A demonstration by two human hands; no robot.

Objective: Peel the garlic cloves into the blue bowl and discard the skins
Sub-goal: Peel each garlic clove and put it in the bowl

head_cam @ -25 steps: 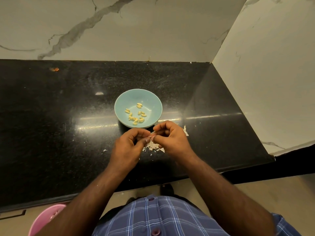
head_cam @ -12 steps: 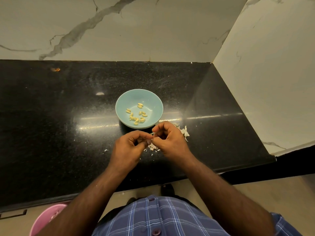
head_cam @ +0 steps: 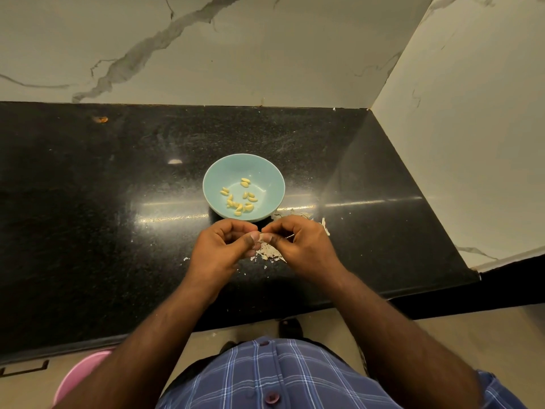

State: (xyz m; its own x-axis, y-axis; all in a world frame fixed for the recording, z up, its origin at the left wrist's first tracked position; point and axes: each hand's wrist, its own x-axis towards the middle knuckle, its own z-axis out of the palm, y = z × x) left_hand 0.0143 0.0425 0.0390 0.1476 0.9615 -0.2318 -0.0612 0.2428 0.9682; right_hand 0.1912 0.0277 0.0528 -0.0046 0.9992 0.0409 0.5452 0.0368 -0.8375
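Head view, and both hands meet just this side of the blue bowl (head_cam: 274,184): the left hand (head_cam: 219,250) and right hand (head_cam: 303,246) come fingertip to fingertip, fingers curled, pinching a small pale garlic clove (head_cam: 260,237) between them. It is too small to tell how much skin clings to it. Directly beyond the pinch, peeled cloves (head_cam: 239,199) lie scattered in the bowl's bottom. Beneath and to the right of the pinch, papery skins (head_cam: 267,253) litter the black countertop (head_cam: 103,202). Near the left elbow, a pink bin (head_cam: 76,379) peeks in below the counter edge.
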